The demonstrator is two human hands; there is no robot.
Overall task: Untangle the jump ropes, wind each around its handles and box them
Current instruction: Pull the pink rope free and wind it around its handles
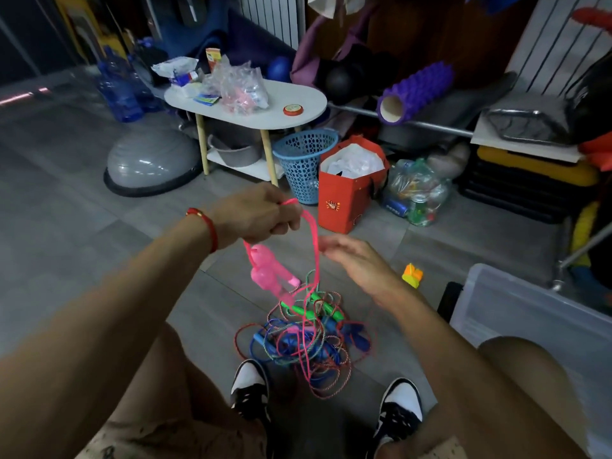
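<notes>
The left hand [255,212] is pinching a loop of the pink rope [313,236] in curled fingers, holding it up above the floor. Below that hand the pink handles [266,274] are dangling side by side, their long axes slanting down and to the right, toward the heap. The pink rope is running almost straight down from the pinch into the tangle of ropes [306,339], which is lying on the grey floor [66,260] just ahead of the two shoes [250,387]. In the tangle, green handles [326,308] are lying across the top and blue handles [359,337] lower right. The right hand [359,261] is hovering just beside the rope, blurred, fingers straight and gripping nothing. Bare floor is lying open to the left of the heap; to the right, the clear plastic box [530,326] is standing near, its rim edge facing the heap.
</notes>
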